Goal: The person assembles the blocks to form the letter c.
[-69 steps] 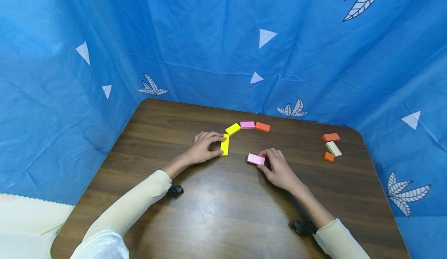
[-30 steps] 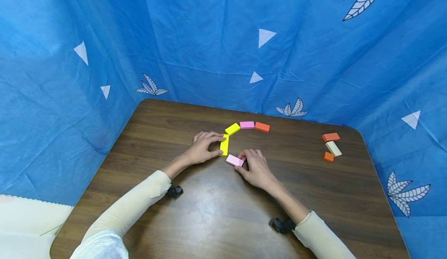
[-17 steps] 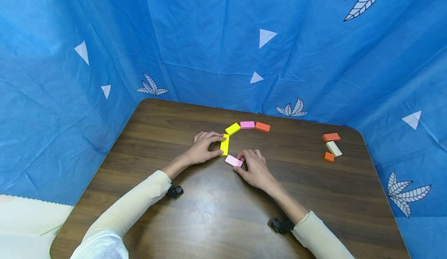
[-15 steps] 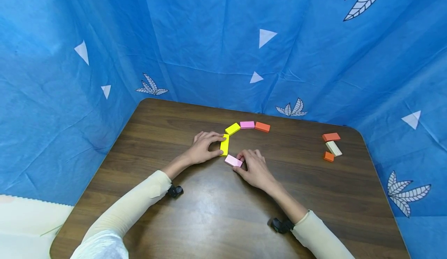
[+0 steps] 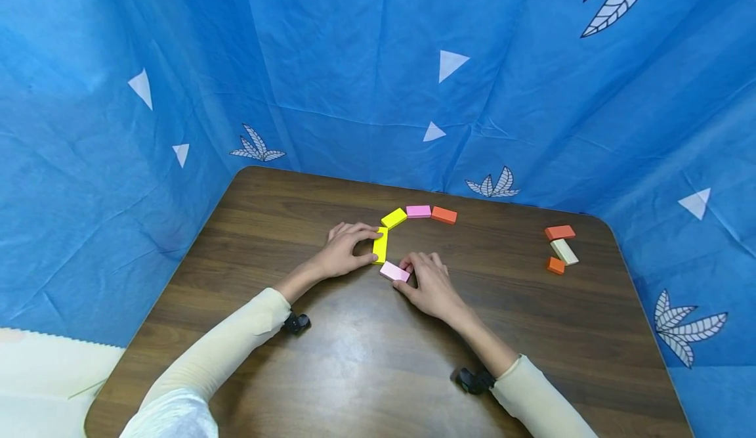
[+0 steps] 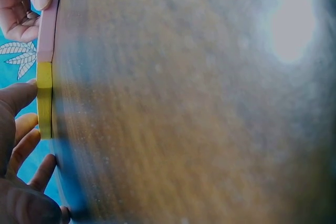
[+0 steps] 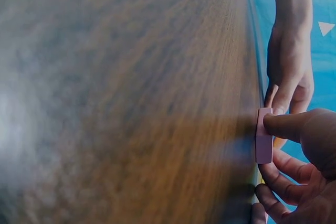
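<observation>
Near the table's middle, my left hand (image 5: 342,251) pinches a bright yellow block (image 5: 380,245) lengthwise, its thumb at the near end and a finger at the far end. My right hand (image 5: 434,287) grips a light pink block (image 5: 395,272) by its right part, between thumb and fingers. That pink block lies at an angle, its left corner right at the yellow block's near end. From the left wrist, the pink block (image 6: 47,30) and yellow block (image 6: 44,100) appear end to end. In the right wrist view, the thumb presses the pink block's (image 7: 264,140) side.
Beyond the left hand, a second yellow block (image 5: 394,218), a pink block (image 5: 419,211) and a red-orange block (image 5: 444,215) continue the curve. At the right lie another red-orange block (image 5: 560,232), a cream block (image 5: 564,252) and a small orange block (image 5: 555,265). Blue curtains surround the wooden table (image 5: 354,372).
My right hand has slid the light pink block leftward to the yellow block's near end, with hardly any movement in the last half second. The left hand has stayed on the yellow block.
</observation>
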Demonstrator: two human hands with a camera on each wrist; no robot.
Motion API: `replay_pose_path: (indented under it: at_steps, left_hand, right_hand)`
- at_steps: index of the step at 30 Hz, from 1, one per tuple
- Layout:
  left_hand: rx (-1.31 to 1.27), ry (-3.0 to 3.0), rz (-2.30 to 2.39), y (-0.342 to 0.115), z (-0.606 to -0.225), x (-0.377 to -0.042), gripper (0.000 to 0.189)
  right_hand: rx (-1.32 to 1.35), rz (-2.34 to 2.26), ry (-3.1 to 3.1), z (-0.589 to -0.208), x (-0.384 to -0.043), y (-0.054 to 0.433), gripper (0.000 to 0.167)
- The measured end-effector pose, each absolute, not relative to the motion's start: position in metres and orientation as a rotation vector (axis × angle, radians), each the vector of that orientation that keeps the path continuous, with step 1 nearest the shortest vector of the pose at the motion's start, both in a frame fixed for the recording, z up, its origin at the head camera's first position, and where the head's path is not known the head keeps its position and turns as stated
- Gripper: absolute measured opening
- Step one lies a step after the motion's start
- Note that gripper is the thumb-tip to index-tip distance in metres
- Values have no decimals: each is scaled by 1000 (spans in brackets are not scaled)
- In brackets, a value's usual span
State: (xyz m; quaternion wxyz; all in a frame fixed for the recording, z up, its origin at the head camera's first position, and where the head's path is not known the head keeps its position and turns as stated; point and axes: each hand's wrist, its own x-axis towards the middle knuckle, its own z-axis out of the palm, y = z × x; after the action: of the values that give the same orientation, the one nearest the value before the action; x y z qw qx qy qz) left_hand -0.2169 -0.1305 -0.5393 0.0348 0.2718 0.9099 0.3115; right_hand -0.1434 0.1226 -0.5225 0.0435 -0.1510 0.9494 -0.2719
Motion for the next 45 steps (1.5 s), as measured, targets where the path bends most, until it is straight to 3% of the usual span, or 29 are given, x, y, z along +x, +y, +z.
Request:
replay_pose_path:
  at_steps: [18,45]
  left_hand:
    - [850,2795,976,-128,-540,-216,51]
    - [852,2810,953,-130,-540,-214,54]
  right_hand:
    - [-477,-959,2917,-524,-143,151,39]
    - [-127,-932,3154,-517,-132,323,38]
